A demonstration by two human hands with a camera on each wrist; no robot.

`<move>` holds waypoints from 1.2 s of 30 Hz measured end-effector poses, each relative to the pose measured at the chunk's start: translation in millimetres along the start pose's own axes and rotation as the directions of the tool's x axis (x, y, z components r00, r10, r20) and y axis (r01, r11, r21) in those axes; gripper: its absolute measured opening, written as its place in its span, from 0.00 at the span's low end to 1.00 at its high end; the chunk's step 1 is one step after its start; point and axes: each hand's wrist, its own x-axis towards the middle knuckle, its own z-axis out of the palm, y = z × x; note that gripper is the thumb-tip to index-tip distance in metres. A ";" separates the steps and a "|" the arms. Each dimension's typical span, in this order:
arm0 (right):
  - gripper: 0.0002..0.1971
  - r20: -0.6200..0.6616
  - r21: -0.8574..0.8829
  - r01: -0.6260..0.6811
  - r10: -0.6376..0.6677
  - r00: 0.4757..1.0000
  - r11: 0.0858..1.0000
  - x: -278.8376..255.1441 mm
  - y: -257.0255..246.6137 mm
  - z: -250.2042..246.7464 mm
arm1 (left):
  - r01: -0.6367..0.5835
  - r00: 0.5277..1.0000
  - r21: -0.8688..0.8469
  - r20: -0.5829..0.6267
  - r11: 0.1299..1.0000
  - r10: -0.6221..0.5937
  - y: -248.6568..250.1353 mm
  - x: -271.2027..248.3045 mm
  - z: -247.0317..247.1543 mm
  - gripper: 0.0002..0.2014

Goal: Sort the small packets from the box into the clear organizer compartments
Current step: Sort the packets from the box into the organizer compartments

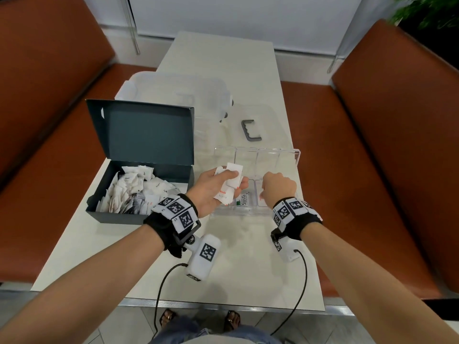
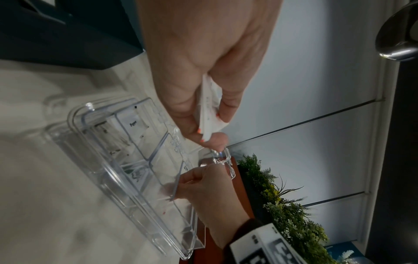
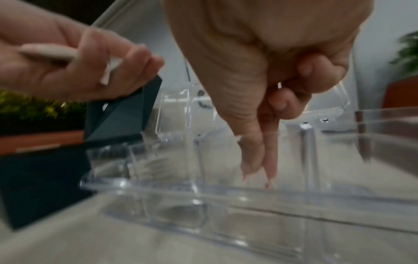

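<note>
Right now we hold several white packets [image 1: 229,181] fanned in our left hand [image 1: 213,192], thumb and curled fingers pinching them just above the near left corner of the clear organizer [image 1: 289,155]. Our right hand [image 1: 279,188] reaches down into a near compartment of that organizer; in the right wrist view the thumb and forefinger [image 3: 253,157] point straight down, pressed together at the tips close to the compartment floor, the other fingers curled in. Whether a packet sits between those tips we cannot tell, since the view is blurred. One packet printed "Stevia" [image 1: 244,200] lies in the near left compartment, partly under our left hand, and the left wrist view shows another marked "Pepper" [image 2: 135,124] in a compartment further along. To the left of the organizer stands the dark box [image 1: 106,209], lid propped open, with a heap of loose white packets [image 1: 134,189] inside. Beyond the organizer a grey handle-shaped piece [image 1: 250,131] lies on the bench [image 1: 99,244], and a translucent lidded container [image 1: 173,95] sits behind the box
</note>
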 end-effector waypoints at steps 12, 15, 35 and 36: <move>0.16 0.040 -0.246 0.368 -0.370 0.928 0.896 2.2 16.2 -8.0 | 0.028 1.000 -0.059 0.008 0.998 -0.027 1.3 -1.3 -4.1 0.15; 0.13 0.073 -0.339 0.402 -0.402 0.913 0.850 1.1 12.3 -6.5 | 0.052 0.998 -0.071 0.025 0.996 -0.051 3.0 -1.8 -1.7 0.17; 0.05 -0.420 0.504 0.366 -0.149 0.895 0.782 -42.9 3.5 -60.5 | 0.241 0.969 -0.337 0.136 0.910 -0.206 12.2 -3.5 -0.6 0.22; 0.06 -0.405 0.547 0.402 -0.188 0.895 0.735 -50.8 -5.1 -62.6 | 0.230 0.972 -0.323 0.120 0.918 -0.201 11.9 -2.5 -0.9 0.20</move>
